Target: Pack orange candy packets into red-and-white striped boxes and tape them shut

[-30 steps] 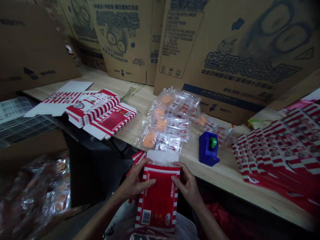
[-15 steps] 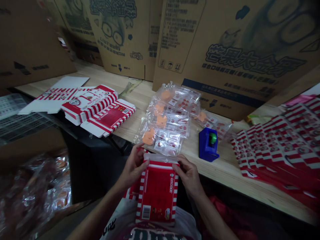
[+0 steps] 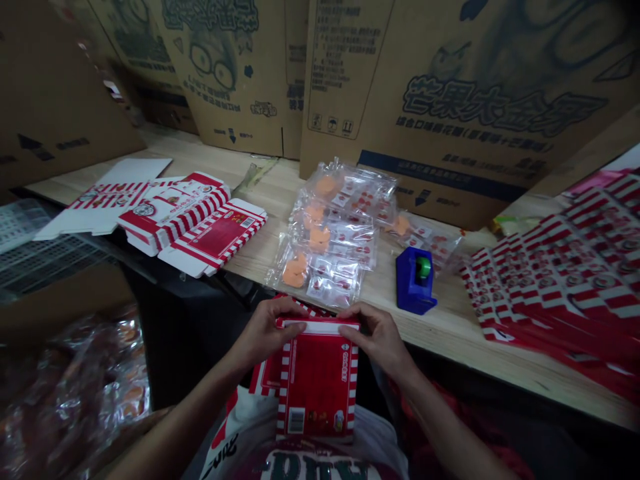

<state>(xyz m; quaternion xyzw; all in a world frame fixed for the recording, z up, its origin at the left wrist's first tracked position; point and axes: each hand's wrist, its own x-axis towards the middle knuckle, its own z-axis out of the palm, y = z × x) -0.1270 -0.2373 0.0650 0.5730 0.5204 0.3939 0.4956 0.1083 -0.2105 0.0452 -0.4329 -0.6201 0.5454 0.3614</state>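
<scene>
A red and white striped cardboard box (image 3: 318, 380) stands at my lap, its printed panel with a barcode facing me. At its upper left corner my left hand (image 3: 273, 331) grips the edge, thumb pressed on the white strip along the top. My right hand (image 3: 376, 337) holds the upper right corner in the same way. The fingers behind the box are partly hidden. Behind it on the left lies another red box (image 3: 267, 377), mostly covered. Clear packets (image 3: 335, 240) with orange pieces and printed sachets lie on the table just beyond my hands.
Flat red-striped boxes (image 3: 200, 217) are piled on the table (image 3: 270, 187) at left. A blue tape dispenser (image 3: 415, 283) stands right of the packets. Many striped boxes (image 3: 560, 287) are stacked at right. Large cartons (image 3: 450, 127) line the back. Bagged packets (image 3: 100, 373) fill a box at lower left.
The top flap that stood up with clear plastic showing is now folded down at the box's top edge. Both thumbs have moved inward along it. The view has shifted slightly.
</scene>
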